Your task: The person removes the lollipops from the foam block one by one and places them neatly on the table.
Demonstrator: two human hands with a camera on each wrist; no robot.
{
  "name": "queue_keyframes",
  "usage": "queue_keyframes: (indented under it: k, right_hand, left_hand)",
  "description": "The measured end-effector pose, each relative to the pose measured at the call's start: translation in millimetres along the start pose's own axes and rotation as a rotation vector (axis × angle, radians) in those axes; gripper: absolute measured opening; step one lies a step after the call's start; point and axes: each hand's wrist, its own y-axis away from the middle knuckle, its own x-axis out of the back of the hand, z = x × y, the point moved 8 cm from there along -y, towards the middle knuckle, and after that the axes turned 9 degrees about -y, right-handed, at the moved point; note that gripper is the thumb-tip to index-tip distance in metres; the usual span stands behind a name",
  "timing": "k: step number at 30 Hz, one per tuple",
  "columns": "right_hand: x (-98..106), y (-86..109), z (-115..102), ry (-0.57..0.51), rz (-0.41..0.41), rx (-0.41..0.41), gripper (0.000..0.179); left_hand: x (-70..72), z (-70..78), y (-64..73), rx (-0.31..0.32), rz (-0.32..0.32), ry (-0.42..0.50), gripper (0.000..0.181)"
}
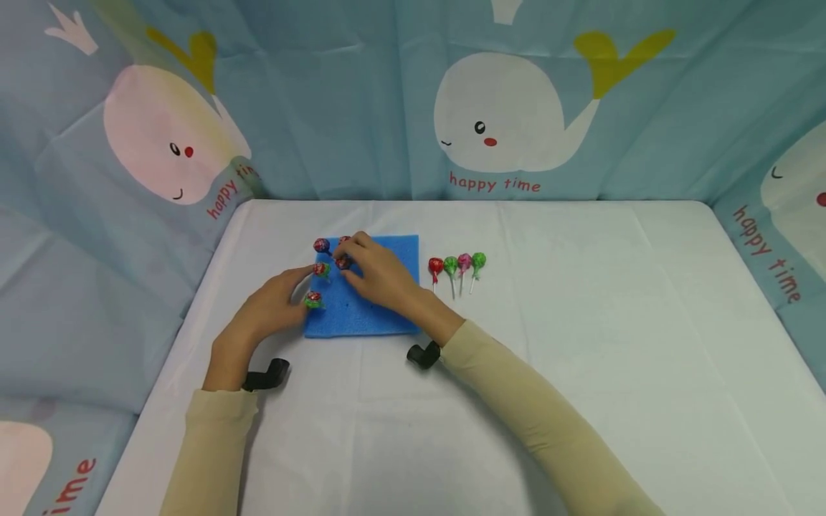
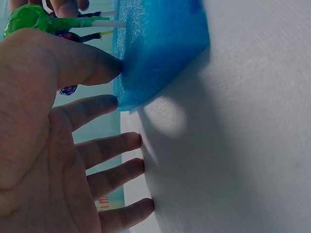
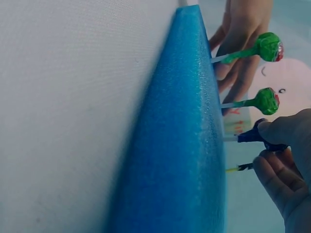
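A blue foam block point(image 1: 361, 322) lies on the table with several wrapped lollipops standing in it on their sticks. My right hand point(image 1: 385, 278) reaches over it, and its thumb and fingers pinch the head of a dark blue lollipop point(image 3: 250, 135) whose white stick meets the foam. Against the block's left side my left hand point(image 1: 274, 304) rests, thumb and index fingertip touching the foam edge, the other fingers spread. Between the hands stand two green-and-red lollipops point(image 1: 321, 269). Behind them is a dark purple lollipop point(image 1: 321, 245); another near the right fingers is partly hidden.
To the right of the block, several lollipops lie in a row on the white tablecloth, among them a red lollipop point(image 1: 435, 266) and a green lollipop point(image 1: 478, 261). Black wrist mounts point(image 1: 423, 355) sit at both wrists. A whale-printed curtain point(image 1: 361, 107) borders the table.
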Motion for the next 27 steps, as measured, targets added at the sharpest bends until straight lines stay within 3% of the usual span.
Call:
queue_keyframes:
  k: [13, 22, 27]
  right_hand:
    - [25.6, 14.2, -4.3, -0.104, 0.117, 0.021, 0.028]
    - [55.1, 45.6, 8.1, 0.017, 0.179, 0.023, 0.025]
    - [66.3, 57.4, 13.5, -0.014, 0.208, 0.019, 0.022]
  left_hand:
    - [-1.0, 2.7, 0.2, 0.022, -0.012, -0.02, 0.08]
    - [-5.9, 3.3, -2.2, 0.014, -0.01, -0.02, 0.081]
    - [-3.3, 0.0, 0.1, 0.05, -0.019, -0.034, 0.083]
